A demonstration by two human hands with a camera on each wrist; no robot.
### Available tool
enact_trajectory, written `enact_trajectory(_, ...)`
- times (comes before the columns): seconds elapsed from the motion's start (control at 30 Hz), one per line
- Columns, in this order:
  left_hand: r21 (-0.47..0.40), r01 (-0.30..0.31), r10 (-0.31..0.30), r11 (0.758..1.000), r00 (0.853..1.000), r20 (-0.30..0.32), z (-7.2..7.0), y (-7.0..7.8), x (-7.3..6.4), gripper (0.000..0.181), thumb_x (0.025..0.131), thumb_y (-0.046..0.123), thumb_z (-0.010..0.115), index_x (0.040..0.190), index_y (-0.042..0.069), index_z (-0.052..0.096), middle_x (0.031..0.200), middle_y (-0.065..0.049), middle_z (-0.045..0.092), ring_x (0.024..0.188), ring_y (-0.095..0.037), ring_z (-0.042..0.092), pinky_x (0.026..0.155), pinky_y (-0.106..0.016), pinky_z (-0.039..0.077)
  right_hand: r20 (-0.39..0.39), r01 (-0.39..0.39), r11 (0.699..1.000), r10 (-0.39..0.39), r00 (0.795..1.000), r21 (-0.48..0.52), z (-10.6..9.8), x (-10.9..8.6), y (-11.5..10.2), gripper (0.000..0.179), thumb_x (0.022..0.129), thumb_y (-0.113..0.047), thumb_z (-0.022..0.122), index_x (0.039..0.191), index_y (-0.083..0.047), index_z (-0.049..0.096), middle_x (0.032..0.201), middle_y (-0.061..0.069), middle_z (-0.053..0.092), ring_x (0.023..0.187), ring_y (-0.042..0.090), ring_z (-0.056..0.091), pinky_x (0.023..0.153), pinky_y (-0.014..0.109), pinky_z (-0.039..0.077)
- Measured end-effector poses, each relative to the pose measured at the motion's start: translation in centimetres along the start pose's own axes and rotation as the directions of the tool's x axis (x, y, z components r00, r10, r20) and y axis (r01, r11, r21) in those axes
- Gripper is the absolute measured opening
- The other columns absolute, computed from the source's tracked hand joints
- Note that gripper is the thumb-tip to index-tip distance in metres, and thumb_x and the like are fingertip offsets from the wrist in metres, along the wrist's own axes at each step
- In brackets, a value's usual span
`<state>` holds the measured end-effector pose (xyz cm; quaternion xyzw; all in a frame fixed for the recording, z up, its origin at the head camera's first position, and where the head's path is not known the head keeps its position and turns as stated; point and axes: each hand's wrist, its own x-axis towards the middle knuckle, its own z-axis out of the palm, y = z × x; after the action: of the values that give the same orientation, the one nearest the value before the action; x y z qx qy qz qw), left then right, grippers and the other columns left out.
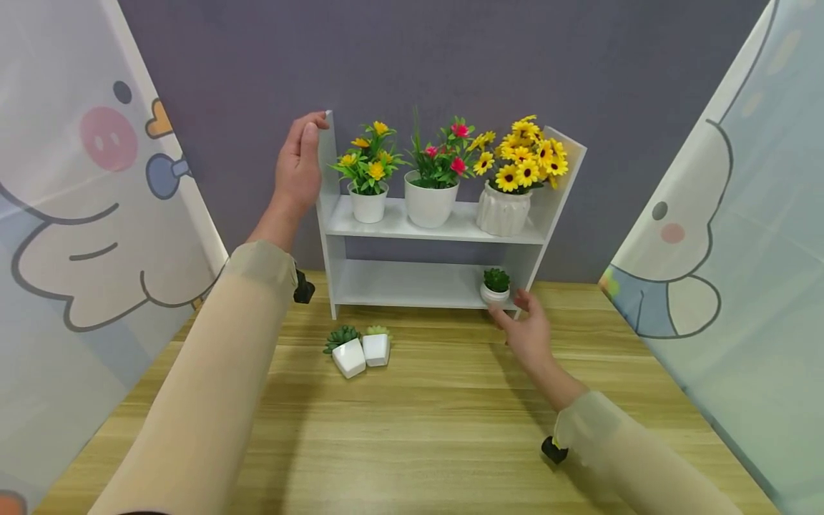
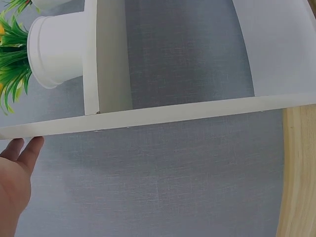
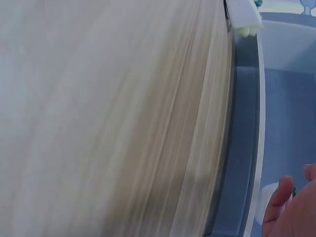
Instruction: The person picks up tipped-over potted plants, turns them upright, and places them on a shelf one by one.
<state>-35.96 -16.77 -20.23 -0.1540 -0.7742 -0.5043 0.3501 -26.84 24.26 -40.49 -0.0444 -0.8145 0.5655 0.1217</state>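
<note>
A white two-tier shelf (image 1: 421, 282) stands against the grey wall. My left hand (image 1: 300, 163) is raised at its left side panel; in the left wrist view, the fingertips (image 2: 32, 148) touch the panel's outer side. On the lower tier, at the right end, sits a small green succulent in a round white pot (image 1: 494, 293). Just before it is my right hand (image 1: 529, 332), thumb and fingers apart; whether the thumb touches the pot I cannot tell. The right wrist view shows the hand (image 3: 296, 212) partly hiding that pot.
The upper tier bears a yellow-flowered plant (image 1: 369, 206), a pink-flowered plant (image 1: 431, 202) and yellow daisy-like flowers in a ribbed pot (image 1: 503, 209). Two succulents in white square pots (image 1: 350, 358) lie tipped on the wooden table (image 1: 412, 422), before the shelf's left end. Cartoon-printed curtains (image 1: 682, 214) flank the table.
</note>
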Motion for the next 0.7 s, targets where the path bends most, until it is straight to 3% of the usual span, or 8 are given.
enact_trajectory(0.17, 0.007, -0.011, 0.011, 1.000, 1.000, -0.007, -0.2, -0.3, 0.0, 0.048, 0.120, 0.042, 0.035, 0.155, 0.016, 0.055, 0.166, 0.002, 0.052, 0.158, -0.010, 0.042, 0.132, -0.030, 0.031, 0.032, -0.029, 1.000, 0.028, 0.999, 0.001, 0.3, -0.7, -0.1, 0.089, 0.102, -0.033, 0.081, 0.168, -0.002, 0.031, 0.165, 0.022, 0.048, 0.087, 0.017, 0.078, 0.056, 0.021, 0.051)
enact_trajectory(0.33, -0.003, -0.029, 0.029, 1.000, 0.999, -0.018, -0.2, -0.4, 0.1, 0.046, 0.120, 0.040, 0.037, 0.156, 0.016, 0.055, 0.163, 0.000, 0.054, 0.156, -0.010, 0.045, 0.131, -0.028, 0.031, 0.056, -0.052, 0.998, 0.049, 0.997, 0.042, 0.8, -1.1, -0.2, 0.089, 0.101, -0.031, 0.082, 0.167, -0.001, 0.030, 0.164, 0.023, 0.047, 0.086, 0.015, 0.076, 0.056, 0.020, 0.050)
enact_trajectory(0.57, -0.008, -0.030, 0.030, 1.000, 0.999, -0.027, 0.0, -0.4, 0.3, 0.046, 0.120, 0.040, 0.037, 0.154, 0.016, 0.056, 0.163, 0.002, 0.054, 0.155, -0.008, 0.046, 0.129, -0.027, 0.032, 0.112, -0.079, 0.995, 0.071, 0.991, 0.067, 2.0, -2.3, -0.5, 0.081, 0.102, -0.030, 0.081, 0.164, -0.003, 0.036, 0.162, 0.021, 0.050, 0.082, 0.008, 0.073, 0.056, 0.020, 0.048)
enact_trajectory(0.7, -0.008, -0.020, 0.019, 1.000, 0.999, -0.034, 0.1, -0.5, 0.2, 0.045, 0.120, 0.041, 0.037, 0.153, 0.017, 0.056, 0.165, 0.005, 0.053, 0.155, -0.006, 0.045, 0.129, -0.026, 0.032, 0.170, -0.070, 0.996, 0.061, 0.984, 0.049, 3.0, -2.8, -0.5, 0.074, 0.103, -0.030, 0.079, 0.161, -0.003, 0.040, 0.160, 0.021, 0.053, 0.086, 0.012, 0.075, 0.058, 0.021, 0.049)
